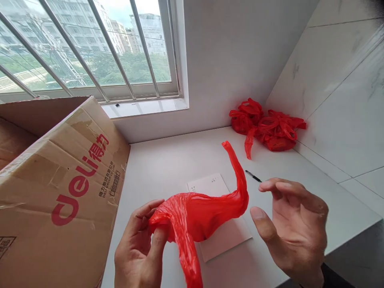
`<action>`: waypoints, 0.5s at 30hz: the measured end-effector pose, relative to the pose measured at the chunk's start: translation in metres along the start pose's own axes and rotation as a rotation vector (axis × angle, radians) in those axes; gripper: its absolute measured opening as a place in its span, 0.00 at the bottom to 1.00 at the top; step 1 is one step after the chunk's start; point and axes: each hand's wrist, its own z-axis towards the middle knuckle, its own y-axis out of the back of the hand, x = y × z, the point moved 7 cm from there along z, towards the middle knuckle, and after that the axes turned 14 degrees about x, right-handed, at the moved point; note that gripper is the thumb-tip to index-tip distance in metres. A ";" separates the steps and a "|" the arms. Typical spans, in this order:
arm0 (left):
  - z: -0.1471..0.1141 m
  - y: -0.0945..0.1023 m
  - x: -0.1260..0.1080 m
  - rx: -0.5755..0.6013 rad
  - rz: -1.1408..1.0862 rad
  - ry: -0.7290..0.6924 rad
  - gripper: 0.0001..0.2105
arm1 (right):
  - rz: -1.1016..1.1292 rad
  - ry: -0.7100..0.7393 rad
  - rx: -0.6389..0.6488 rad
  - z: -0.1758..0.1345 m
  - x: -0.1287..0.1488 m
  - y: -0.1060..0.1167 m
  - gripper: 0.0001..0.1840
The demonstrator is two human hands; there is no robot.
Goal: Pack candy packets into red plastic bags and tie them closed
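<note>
A red plastic bag hangs in the air above the white table. My left hand pinches its left end between thumb and fingers. One handle of the bag droops toward the bottom of the view, and the other sticks up on the right. To the right of the bag, my right hand is open, thumb and fingers apart, touching nothing. Beneath the bag lies a white paper pad with small handwriting near its top, partly covered by the bag. A black pen rests on the table just beyond my right fingertips.
Two bunched red plastic bags sit in the far right corner against the wall. A large open cardboard box stands at the left. Behind is a barred window with a sill. The white table ends at the lower right.
</note>
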 end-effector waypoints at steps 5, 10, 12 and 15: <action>-0.002 -0.016 -0.009 0.032 0.125 0.008 0.18 | -0.235 0.167 0.508 0.011 0.024 -0.043 0.23; 0.001 -0.013 -0.004 0.094 0.115 -0.002 0.12 | -0.273 0.095 0.677 0.008 0.008 -0.060 0.12; 0.000 -0.013 -0.005 0.099 0.107 0.010 0.10 | -0.257 0.087 0.684 0.006 0.008 -0.060 0.11; -0.004 -0.010 -0.012 -0.003 0.122 -0.024 0.08 | -0.238 0.097 0.680 0.007 0.018 -0.056 0.10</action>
